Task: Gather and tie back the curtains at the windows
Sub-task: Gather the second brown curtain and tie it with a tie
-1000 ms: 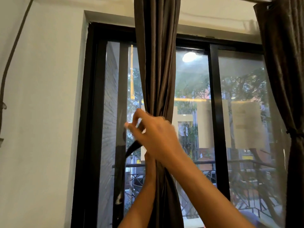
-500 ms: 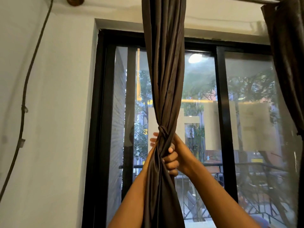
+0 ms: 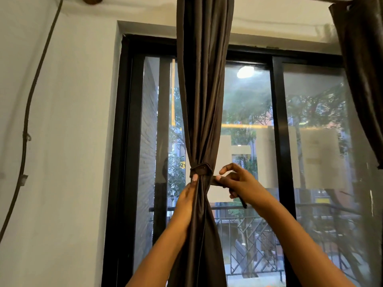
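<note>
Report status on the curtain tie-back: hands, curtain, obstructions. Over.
Left hand grips gathered dark brown satin curtain below the band. Right hand pinches loose end of matching fabric tie-back strip, wrapped round the curtain. Nothing obstructing.

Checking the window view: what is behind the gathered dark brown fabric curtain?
Behind the gathered dark brown fabric curtain is the black-framed glass window, showing trees and a balcony railing. The strip directly behind it stays hidden.

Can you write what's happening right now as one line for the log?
step: tying | curtain: gathered | tie band: wrapped round | left hand: grips curtain | right hand: pinches band end
</note>
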